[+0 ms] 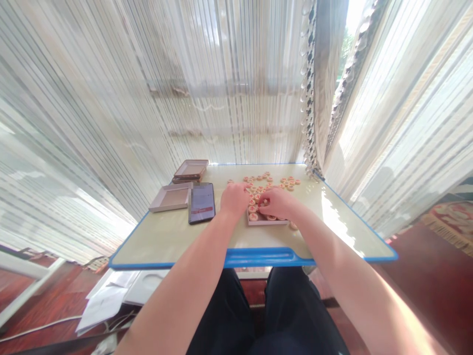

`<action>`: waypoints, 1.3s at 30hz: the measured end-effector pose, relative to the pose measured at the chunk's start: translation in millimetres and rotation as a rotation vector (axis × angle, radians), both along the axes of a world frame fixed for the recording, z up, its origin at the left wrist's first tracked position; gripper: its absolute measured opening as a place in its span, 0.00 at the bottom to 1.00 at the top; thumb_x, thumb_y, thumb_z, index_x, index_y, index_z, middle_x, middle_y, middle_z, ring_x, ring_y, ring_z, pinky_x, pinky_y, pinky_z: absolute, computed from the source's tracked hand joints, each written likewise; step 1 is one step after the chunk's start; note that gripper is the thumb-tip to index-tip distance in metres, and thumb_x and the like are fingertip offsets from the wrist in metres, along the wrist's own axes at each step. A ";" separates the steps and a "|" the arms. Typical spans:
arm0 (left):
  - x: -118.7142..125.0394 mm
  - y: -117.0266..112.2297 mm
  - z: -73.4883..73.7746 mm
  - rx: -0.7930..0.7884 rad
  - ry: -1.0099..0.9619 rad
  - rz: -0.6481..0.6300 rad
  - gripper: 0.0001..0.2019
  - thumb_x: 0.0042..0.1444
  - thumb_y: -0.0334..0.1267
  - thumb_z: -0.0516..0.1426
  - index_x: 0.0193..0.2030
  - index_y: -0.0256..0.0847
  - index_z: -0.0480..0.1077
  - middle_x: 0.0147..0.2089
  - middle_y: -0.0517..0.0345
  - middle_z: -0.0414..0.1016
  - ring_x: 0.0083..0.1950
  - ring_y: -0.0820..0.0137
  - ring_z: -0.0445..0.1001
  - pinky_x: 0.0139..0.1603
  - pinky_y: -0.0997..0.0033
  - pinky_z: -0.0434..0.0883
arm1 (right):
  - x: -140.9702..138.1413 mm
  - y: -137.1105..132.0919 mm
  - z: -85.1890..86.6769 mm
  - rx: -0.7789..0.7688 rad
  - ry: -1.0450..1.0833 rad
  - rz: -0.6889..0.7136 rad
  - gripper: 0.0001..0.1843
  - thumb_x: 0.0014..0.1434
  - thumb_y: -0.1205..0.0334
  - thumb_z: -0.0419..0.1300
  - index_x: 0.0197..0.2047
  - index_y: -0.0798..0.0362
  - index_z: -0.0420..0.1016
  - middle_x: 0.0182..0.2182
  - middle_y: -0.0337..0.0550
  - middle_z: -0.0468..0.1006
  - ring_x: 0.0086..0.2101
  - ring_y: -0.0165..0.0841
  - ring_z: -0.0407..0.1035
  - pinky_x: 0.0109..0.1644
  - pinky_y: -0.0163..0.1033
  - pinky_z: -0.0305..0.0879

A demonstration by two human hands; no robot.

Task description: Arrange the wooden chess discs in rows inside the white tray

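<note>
On a small blue-rimmed table (258,257) lies a shallow tray (266,222) holding several round wooden game pieces (253,209). My right hand (278,201) rests over the tray, fingers pinched on one round piece at the tray's left part. My left hand (234,197) lies beside the tray's left edge, fingers curled and reaching toward a loose piece (249,185). More loose round pieces (287,183) are scattered on the table beyond both hands.
A dark phone (201,202) lies left of my hands. A flat box lid (170,197) sits further left, and another box (190,170) behind it. Sheer curtains surround the table. Papers (103,301) lie on the floor at lower left.
</note>
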State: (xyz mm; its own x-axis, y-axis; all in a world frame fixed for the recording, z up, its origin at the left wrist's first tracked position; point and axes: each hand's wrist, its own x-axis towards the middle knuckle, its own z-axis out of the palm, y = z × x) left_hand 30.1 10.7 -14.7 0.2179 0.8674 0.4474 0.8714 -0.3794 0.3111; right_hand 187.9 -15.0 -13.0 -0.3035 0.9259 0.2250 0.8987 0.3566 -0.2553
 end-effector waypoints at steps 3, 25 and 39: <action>-0.7 0.3 -0.4 -0.005 0.004 -0.002 0.19 0.52 0.28 0.48 0.43 0.41 0.77 0.42 0.52 0.79 0.48 0.62 0.73 0.53 0.65 0.68 | -0.2 0.9 -1.4 0.004 0.009 -0.013 0.07 0.48 0.57 0.61 0.30 0.47 0.79 0.31 0.41 0.77 0.38 0.36 0.68 0.37 0.36 0.61; -2.0 3.5 -3.3 -0.070 0.067 -0.056 0.18 0.47 0.26 0.49 0.37 0.42 0.78 0.42 0.54 0.79 0.46 0.66 0.74 0.51 0.70 0.68 | -1.7 1.2 -0.1 0.010 -0.016 -0.033 0.09 0.50 0.57 0.59 0.30 0.48 0.79 0.31 0.43 0.78 0.37 0.37 0.69 0.35 0.36 0.60; -2.8 9.6 -5.9 -0.052 0.051 -0.069 0.22 0.49 0.25 0.47 0.45 0.40 0.76 0.47 0.54 0.76 0.50 0.67 0.71 0.57 0.70 0.65 | 2.5 7.3 -0.7 0.087 0.036 -0.091 0.10 0.53 0.57 0.57 0.32 0.49 0.79 0.34 0.43 0.77 0.41 0.36 0.66 0.43 0.36 0.60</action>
State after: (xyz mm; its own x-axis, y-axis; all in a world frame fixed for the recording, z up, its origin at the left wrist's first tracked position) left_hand 27.3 20.3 -20.6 0.2991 0.8716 0.3884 0.8592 -0.4231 0.2877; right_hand 190.4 -7.7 -13.7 -0.2094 0.9257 0.3150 0.9192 0.2962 -0.2595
